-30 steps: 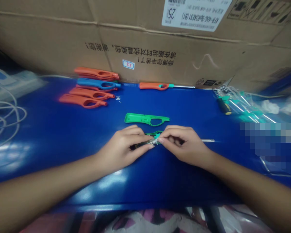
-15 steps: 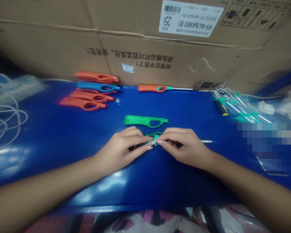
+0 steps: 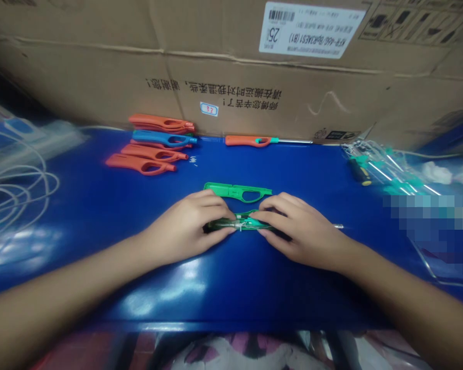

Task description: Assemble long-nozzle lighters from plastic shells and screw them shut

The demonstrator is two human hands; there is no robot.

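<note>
My left hand (image 3: 195, 226) is closed around the left end of a green lighter (image 3: 247, 223) that lies with its inner parts showing. My right hand (image 3: 297, 231) grips the same lighter from the right, fingertips on its teal trigger area. A thin metal tube (image 3: 338, 226) sticks out to the right past my right hand. Much of the lighter's body is hidden by my fingers. Just beyond my hands lies a loose green half shell (image 3: 235, 192), its hollow side up, with a loop-shaped opening.
Orange shells (image 3: 142, 164) and a blue shell (image 3: 164, 137) are piled at back left. An orange lighter (image 3: 247, 141) rests against the cardboard box (image 3: 111, 77). Metal tubes with teal parts (image 3: 397, 172) and a screwdriver (image 3: 358, 172) lie at right, a coiled white cable (image 3: 42, 190) at left.
My right hand's fingers have gone from a pinch at the white piece to a wider hold over the teal part. My left hand keeps its hold. The view has shifted slightly.
</note>
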